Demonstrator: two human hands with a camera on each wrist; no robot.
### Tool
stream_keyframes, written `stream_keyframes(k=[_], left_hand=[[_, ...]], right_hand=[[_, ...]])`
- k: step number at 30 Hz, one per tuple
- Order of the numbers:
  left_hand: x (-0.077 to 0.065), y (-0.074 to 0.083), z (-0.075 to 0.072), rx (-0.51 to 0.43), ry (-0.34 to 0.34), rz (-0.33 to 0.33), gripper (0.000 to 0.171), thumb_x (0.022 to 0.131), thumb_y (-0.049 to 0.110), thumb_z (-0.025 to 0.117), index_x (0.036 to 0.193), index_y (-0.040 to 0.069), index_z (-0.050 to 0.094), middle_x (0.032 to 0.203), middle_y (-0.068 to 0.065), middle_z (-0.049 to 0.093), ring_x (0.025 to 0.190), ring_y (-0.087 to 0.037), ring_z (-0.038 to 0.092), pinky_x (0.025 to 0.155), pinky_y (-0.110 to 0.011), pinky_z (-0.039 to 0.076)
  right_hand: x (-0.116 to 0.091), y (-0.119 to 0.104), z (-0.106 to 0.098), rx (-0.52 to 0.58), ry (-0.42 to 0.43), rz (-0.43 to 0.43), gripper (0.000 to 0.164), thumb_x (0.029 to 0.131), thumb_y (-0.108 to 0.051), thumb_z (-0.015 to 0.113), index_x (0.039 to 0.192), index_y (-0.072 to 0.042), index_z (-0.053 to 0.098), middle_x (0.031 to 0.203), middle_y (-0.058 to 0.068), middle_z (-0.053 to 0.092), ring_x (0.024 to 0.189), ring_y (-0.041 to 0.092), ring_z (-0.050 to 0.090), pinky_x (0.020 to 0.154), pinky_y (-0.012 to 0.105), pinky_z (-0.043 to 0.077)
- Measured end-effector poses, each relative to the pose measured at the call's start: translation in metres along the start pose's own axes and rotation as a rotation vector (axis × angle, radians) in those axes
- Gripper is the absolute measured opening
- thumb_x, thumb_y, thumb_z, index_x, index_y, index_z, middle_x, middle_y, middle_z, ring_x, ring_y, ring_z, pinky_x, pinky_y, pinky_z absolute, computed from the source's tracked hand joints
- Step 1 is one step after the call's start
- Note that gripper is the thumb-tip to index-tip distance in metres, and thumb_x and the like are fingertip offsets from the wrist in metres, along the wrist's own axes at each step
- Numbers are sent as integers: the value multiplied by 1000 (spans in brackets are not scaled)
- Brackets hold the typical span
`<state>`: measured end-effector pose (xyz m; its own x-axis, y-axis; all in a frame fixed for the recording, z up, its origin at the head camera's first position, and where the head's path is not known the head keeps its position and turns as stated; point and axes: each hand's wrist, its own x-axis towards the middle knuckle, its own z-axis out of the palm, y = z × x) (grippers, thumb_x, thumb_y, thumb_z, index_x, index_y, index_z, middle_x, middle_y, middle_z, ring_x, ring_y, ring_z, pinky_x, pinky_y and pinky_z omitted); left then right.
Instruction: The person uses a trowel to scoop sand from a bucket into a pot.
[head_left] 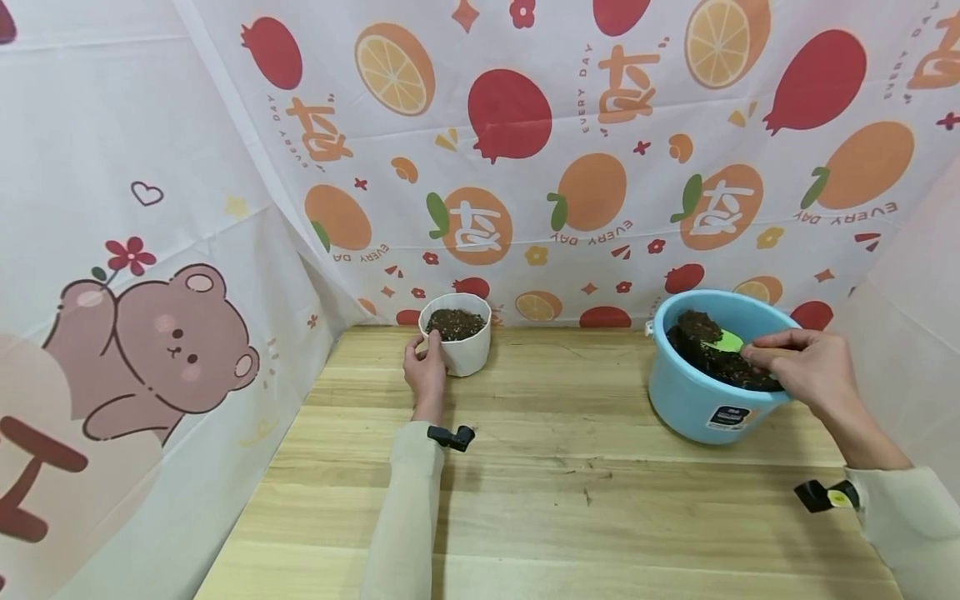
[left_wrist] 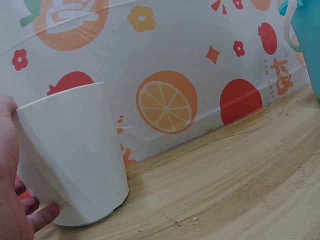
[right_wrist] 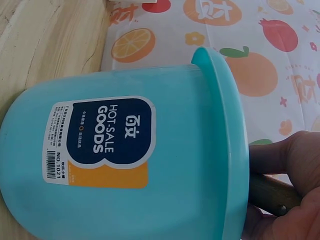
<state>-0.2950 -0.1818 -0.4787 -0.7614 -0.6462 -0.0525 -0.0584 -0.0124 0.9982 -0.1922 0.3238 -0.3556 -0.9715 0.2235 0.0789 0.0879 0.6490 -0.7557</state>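
Note:
My left hand (head_left: 426, 368) holds the side of a white flowerpot (head_left: 467, 358), its thumb at the rim and its fingertips low on the wall. Dark soil (head_left: 454, 324) shows inside this pot. On the right, my right hand (head_left: 808, 367) grips the wooden handle (right_wrist: 274, 194) of a small trowel with a green blade (head_left: 726, 341). A heap of soil (head_left: 699, 326) lies on the blade, which is inside the rim of a light-blue bucket (head_left: 686, 402). More dark soil (head_left: 738, 377) fills the bucket below it.
Both containers stand on a wooden table (head_left: 540, 500), near its back edge. A fruit-printed cloth (head_left: 517, 208) hangs right behind them. Small soil crumbs (head_left: 587, 497) lie on the tabletop between the arms. The bucket's white handle (left_wrist: 289, 30) hangs at its side.

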Motion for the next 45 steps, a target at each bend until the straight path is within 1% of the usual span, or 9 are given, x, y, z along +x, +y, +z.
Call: stream_keyframes(k=[8,14,22,27,33,37,40,45], left_hand=[[-1,1,0,9,-6,0,51,95,53,63,134,20,60,97,-2,57,72,-10,54,61,-20,50],[-1,2,0,4,-8,-3,49,95,51,63,133,20,60,97,-2,56,72,-11,54,61,-21,50],[-1,1,0,3,2,-2,49,95,52,64,132,20,61,95,-1,56,69,-10,54,60,-20,49],[-1,1,0,6,6,-6,50,95,52,64,133,19,61,96,-2,57,68,-9,54,59,-19,49],[-1,2,0,2,-2,-5,49,95,52,64,132,20,60,96,-1,57,69,-10,54,60,-20,49],[-1,2,0,2,-2,-6,49,95,51,63,133,20,60,95,-1,56,68,-10,54,60,-20,49],[-1,2,0,1,-2,-10,49,95,52,63,133,20,60,95,-1,55,69,-10,54,59,-20,49],[0,2,0,2,-3,-13,52,94,54,63,134,20,60,96,-1,56,69,-9,53,59,-19,49]], right_hand=[[-2,-3,-3,30,7,-1,53,86,-45,79,116,-1,72,69,-28,67,67,-5,67,60,26,53],[-3,-4,-4,50,14,4,51,86,-44,79,115,-2,72,68,-29,67,67,-5,68,60,24,53],[-3,-5,-5,85,21,2,48,86,-41,80,114,-2,73,67,-29,68,66,-4,70,60,23,54],[-4,-6,-7,83,21,11,47,86,-43,80,113,-5,74,68,-28,69,68,-5,69,60,24,53],[-4,-9,-9,86,27,34,42,85,-46,80,108,-12,77,68,-28,69,69,-4,69,62,24,53],[-4,-11,-9,97,22,34,44,85,-44,80,110,-8,76,68,-27,69,68,-3,70,62,23,53],[-4,-12,-9,81,26,28,48,85,-44,80,112,-5,75,68,-28,68,68,-4,68,62,23,53],[-2,-14,-10,58,34,32,49,84,-47,80,112,-7,75,70,-29,67,70,-4,66,62,23,52]])
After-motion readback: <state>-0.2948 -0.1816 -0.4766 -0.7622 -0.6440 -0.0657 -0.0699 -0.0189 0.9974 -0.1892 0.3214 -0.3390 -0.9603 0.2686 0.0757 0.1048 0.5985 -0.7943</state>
